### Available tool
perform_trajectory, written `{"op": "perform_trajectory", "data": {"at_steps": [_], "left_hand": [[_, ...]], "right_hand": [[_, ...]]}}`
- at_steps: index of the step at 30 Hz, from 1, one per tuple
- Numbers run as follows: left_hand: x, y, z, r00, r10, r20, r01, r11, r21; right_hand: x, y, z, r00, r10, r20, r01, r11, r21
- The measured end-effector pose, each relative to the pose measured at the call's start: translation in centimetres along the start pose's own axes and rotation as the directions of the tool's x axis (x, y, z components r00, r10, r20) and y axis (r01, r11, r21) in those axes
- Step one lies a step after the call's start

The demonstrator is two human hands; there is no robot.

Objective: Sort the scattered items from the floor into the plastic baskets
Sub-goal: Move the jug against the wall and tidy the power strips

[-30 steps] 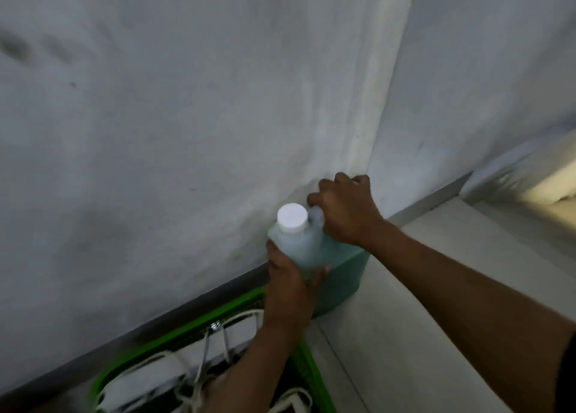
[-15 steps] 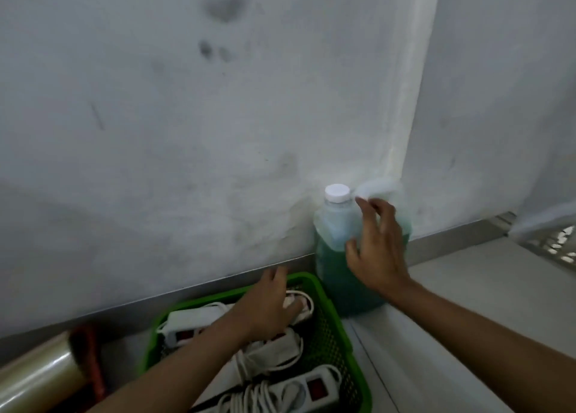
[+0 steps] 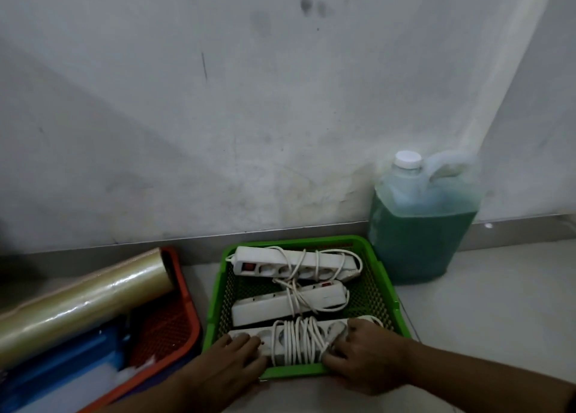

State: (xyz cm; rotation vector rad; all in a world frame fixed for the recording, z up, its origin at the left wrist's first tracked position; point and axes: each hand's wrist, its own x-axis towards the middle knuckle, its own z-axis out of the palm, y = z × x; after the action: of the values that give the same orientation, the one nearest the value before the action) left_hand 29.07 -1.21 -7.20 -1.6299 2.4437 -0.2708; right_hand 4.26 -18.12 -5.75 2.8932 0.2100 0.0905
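White plastic strip (image 3: 299, 338), lower centre: rigid, light; cord slippery. Our left hand (image 3: 232, 361) and right hand (image 3: 363, 355) grip its ends.

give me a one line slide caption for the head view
Both hands, left and right, rest on the nearest power strip in the green basket.

Left hand (image 3: 232, 362) and right hand (image 3: 366, 355): both bare. No gloves, rings or watch. Forearms uncovered to frame edge.
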Motion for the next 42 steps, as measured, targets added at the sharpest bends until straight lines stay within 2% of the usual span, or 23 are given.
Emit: {"op": "perform_trajectory", "data": {"at_steps": [3,6,8,10,13,16,19,21,23,24,27,30,33,36,42], "left_hand": [[0.8,-1.1,0.0,0.998,-0.061,-0.03,0.061,0.998,-0.007],[1.5,-2.0,-0.2,0.995,-0.083,-0.053,0.085,0.996,0.035],[1.6,-2.3,-0.3,0.997,-0.054,-0.063,0.058,0.995,0.075],[1.4,-2.5,-0.5,0.998,-0.042,-0.051,0.047,0.994,0.095],[0.8,-2.5,-1.2,0.992,-0.068,-0.104,0.078,0.993,0.09],[-1.9,-2.9,-2.4,0.977,-0.144,-0.155,0.159,0.983,0.09],[-7.4,-4.6,-3.7,0.952,-0.273,-0.141,0.285,0.955,0.078],[-12.6,-5.0,-3.6,0.914,-0.402,-0.054,0.404,0.914,0.03],[-17.3,-4.3,-2.0,0.879,-0.472,0.064,0.474,0.88,-0.017],[-19.1,-3.6,-1.1,0.86,-0.494,0.123,0.502,0.864,-0.038],[-22.0,-1.6,2.3,0.76,-0.605,0.238,0.619,0.785,0.021],[-22.6,-1.9,3.8,0.705,-0.684,0.188,0.693,0.721,0.027],[-22.5,-2.9,3.5,0.678,-0.67,0.304,0.692,0.721,0.047],[-22.8,-4.6,2.1,0.679,-0.615,0.401,0.652,0.756,0.056],[-21.4,-8.1,0.1,0.666,-0.609,0.43,0.61,0.777,0.155]], "right_hand": [[0.6,1.2,0.3,0.999,0.028,-0.035,-0.029,0.999,-0.017],[1.0,2.6,-0.1,0.996,0.083,0.023,-0.083,0.997,-0.004],[1.3,2.9,-0.2,0.996,0.083,0.04,-0.085,0.995,0.053],[2.0,2.8,-0.4,0.987,0.156,0.036,-0.16,0.977,0.144],[6.4,2.1,-1.5,0.953,0.255,-0.165,-0.23,0.96,0.157],[13.4,-0.5,-3.1,0.937,0.196,-0.289,-0.127,0.962,0.241],[19.3,-3.9,-3.9,0.923,0.147,-0.356,-0.023,0.944,0.329],[22.4,-6.2,-3.8,0.947,0.052,-0.317,0.061,0.94,0.337],[24.1,-8.3,-3.3,0.981,-0.066,-0.182,0.119,0.948,0.297],[24.5,-9.0,-2.8,0.99,-0.074,-0.116,0.101,0.964,0.244],[24.9,-10.3,-2.1,1.0,0.012,-0.001,-0.012,0.989,0.148],[25.4,-10.4,-1.5,0.997,0.078,-0.004,-0.077,0.987,0.14],[26.1,-10.4,-1.0,0.997,0.073,0.017,-0.075,0.983,0.17],[26.8,-11.1,-0.9,0.996,0.086,0.033,-0.09,0.979,0.181],[27.9,-12.5,-1.5,0.994,0.102,0.048,-0.111,0.965,0.238]]}}
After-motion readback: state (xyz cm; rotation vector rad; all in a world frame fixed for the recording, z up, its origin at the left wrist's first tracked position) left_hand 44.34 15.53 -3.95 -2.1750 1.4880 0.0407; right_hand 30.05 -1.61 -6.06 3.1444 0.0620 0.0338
